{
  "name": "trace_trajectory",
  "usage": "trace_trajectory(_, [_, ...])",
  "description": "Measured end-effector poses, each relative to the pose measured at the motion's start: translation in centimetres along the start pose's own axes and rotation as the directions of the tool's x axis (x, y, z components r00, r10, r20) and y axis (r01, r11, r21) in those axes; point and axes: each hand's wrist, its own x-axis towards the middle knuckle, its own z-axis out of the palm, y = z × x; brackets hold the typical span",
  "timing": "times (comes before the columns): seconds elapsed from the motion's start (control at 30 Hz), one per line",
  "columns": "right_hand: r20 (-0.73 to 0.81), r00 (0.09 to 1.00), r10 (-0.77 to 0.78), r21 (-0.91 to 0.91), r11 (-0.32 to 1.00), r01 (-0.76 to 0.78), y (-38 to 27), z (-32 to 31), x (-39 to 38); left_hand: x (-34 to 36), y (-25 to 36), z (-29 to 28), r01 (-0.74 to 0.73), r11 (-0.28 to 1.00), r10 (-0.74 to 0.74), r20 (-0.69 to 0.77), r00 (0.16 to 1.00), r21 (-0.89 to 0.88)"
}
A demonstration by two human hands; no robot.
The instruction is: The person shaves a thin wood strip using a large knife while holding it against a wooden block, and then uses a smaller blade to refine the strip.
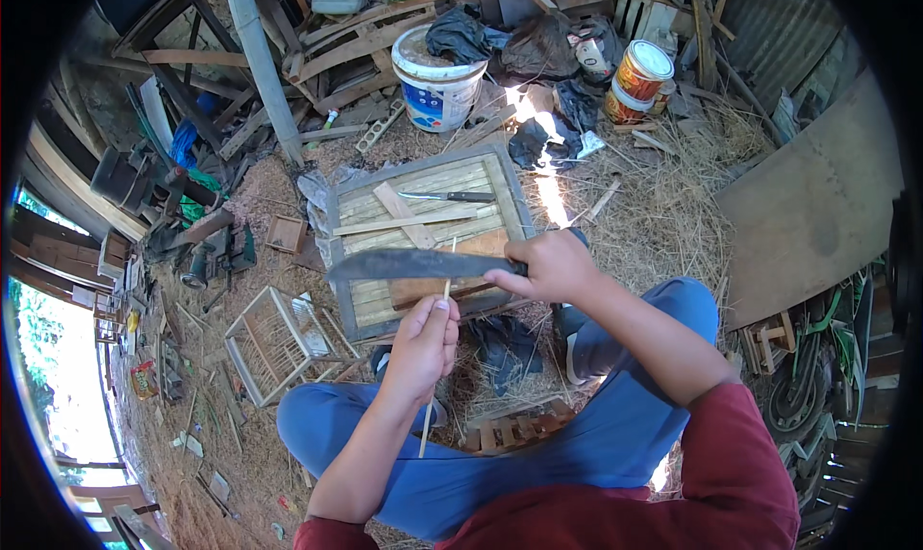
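Observation:
My right hand (556,266) is closed around the dark handle of a machete (413,264), whose broad blade points left across the view. In my left hand (423,346) is a thin wooden stick (425,431), pinched between thumb and fingers. Its upper end reaches up to the blade, and part of it is hidden there; whether the edge touches it I cannot tell. Beneath the blade a brown wooden board (404,291) lies on a slatted wooden panel (338,305). Farther up the panel rest a knife (471,197) with a dark handle and two crossed wood strips (413,225).
A small slatted wooden cage (264,343) stands left of my knee. Beyond the panel are a white-and-blue bucket (437,98), stacked paint tins (639,74) and black plastic bags (540,48). A bench vise (207,262) sits at left; a large board (817,204) leans at right. Straw and shavings cover the ground.

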Motion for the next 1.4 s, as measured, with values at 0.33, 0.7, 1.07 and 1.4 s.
trace_trajectory(0.33, [0.038, 0.999, -0.035, -0.077, 0.996, 0.038, -1.2, 0.2, 0.6, 2.4, -2.5, -1.3, -0.243, 0.938, 0.277, -0.112, 0.954, 0.249])
trace_trajectory(0.7, [0.042, 0.999, -0.014, -0.050, 0.999, 0.016, 0.2, -0.4, 0.4, 1.6, -2.3, -0.6, -0.173, 0.957, 0.209, -0.144, 0.967, 0.232])
trace_trajectory(1.07, [-0.024, 0.998, -0.050, -0.070, 0.996, 0.049, 0.1, 0.3, 1.1, 2.2, -1.3, -0.9, -0.154, 0.982, 0.169, -0.135, 0.976, 0.114])
trace_trajectory(1.4, [0.066, 0.995, -0.069, -0.077, 0.994, 0.074, -0.7, -0.3, 0.1, 0.7, -1.5, -0.3, -0.123, 0.986, 0.139, -0.141, 0.980, 0.117])
